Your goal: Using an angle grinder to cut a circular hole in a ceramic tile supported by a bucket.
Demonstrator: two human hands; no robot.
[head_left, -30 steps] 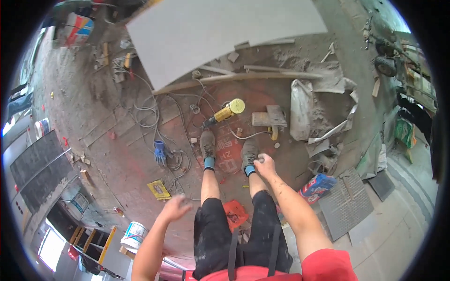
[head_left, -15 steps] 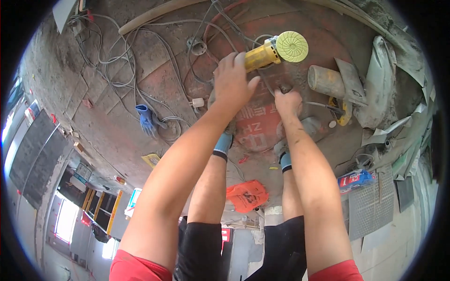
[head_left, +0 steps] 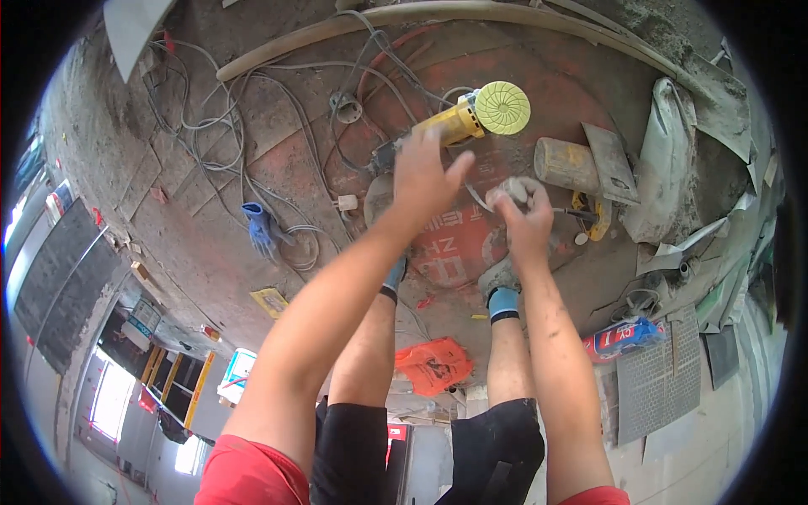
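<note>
Yellow-bodied, the angle grinder point(head_left: 459, 124) lies on the dusty reddish floor point(head_left: 278, 151) with its pale green polishing disc point(head_left: 502, 108) facing up, its cable trailing among grey wires point(head_left: 202, 143). The left hand point(head_left: 423, 172) hovers just over its rear end, fingers spread open, gripping nothing. The right hand point(head_left: 523, 217) is curled around a small grey lump (what it is, I cannot tell). Near the disc lies a trowel point(head_left: 581, 164); farther left, a blue glove point(head_left: 263, 229).

a building site: dusty floor point(head_left: 202, 244), loose cables point(head_left: 210, 143), cement bag point(head_left: 665, 160).
</note>
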